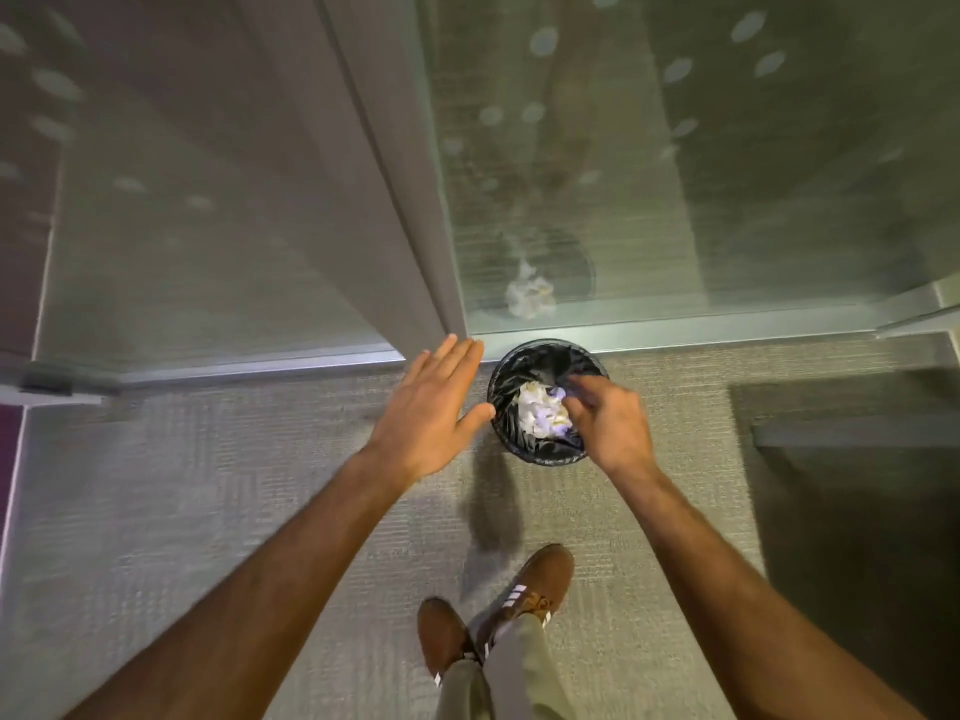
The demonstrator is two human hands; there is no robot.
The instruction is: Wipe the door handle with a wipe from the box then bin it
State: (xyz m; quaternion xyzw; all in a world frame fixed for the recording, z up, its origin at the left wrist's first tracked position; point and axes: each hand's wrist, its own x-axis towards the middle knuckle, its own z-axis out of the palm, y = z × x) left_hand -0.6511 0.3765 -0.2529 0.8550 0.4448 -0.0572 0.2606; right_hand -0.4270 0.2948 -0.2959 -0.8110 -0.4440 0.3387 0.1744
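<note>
Head view: crumpled wipe (540,410), round black-lined bin (511,371)

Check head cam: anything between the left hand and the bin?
Nothing. In the head view the open left hand hovers beside the black-lined bin, thumb tip near its rim; only bare grey carpet shows beneath.
</note>
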